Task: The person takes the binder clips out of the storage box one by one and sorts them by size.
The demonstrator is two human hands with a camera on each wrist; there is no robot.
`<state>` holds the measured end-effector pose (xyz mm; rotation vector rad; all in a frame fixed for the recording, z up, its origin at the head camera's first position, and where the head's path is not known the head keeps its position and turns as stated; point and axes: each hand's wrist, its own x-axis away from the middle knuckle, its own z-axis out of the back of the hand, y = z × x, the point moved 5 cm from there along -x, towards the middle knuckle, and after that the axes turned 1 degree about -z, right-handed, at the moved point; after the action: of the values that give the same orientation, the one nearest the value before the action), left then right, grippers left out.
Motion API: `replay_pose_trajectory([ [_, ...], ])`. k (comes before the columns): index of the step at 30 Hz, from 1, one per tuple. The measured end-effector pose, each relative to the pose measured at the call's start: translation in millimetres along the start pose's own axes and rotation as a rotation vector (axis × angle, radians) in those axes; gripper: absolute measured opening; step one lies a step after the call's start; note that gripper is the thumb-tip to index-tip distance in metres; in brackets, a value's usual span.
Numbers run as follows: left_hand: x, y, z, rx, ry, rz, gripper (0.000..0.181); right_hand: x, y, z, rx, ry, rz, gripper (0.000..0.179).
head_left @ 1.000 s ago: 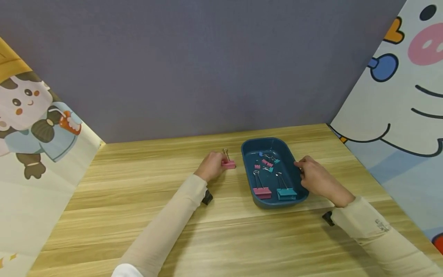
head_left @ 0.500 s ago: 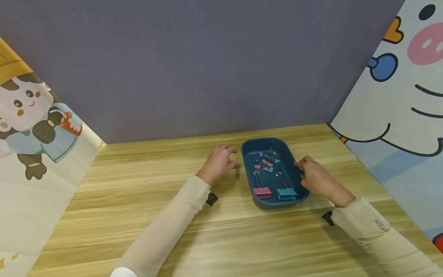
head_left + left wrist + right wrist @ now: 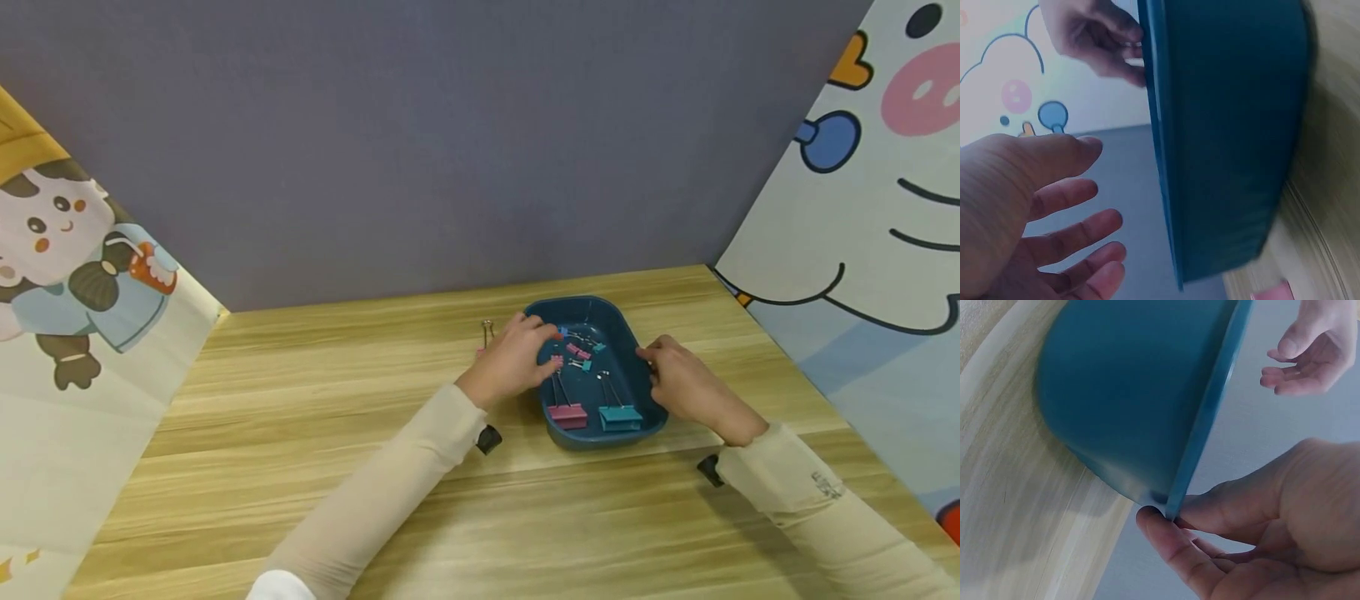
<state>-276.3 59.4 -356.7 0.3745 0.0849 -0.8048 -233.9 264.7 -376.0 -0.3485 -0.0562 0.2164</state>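
My left hand hovers at the left rim of a dark teal plastic tray, its fingers loosely bent and parted. Nothing sits between those fingers in the left wrist view, where the hand shows beside the tray's wall. My right hand pinches the right rim between thumb and fingers; the right wrist view shows this grip closely. Inside the tray lie a large pink binder clip, a large teal binder clip and several small binder clips in pink, teal and blue.
Another pink binder clip rests on the wooden table left of the tray, mostly hidden behind my left hand. A grey partition rises at the back. Printed cartoon panels flank both sides.
My left hand has let go of the pink binder clip on the table, lifted with opened fingers, and moved right to the tray's left side. The right hand and tray stay put.
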Motion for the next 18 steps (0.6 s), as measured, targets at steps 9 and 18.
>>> replay_pose_trajectory([
  [9, -14.2, 33.3, -12.6, -0.031, -0.137, -0.025, 0.036, 0.5, 0, 2, -0.015, 0.008, 0.009, 0.047],
  [18, -25.6, 57.2, -36.2, 0.005, -0.209, -0.065, 0.037, -1.3, 0, 2, 0.018, -0.003, 0.014, 0.045],
])
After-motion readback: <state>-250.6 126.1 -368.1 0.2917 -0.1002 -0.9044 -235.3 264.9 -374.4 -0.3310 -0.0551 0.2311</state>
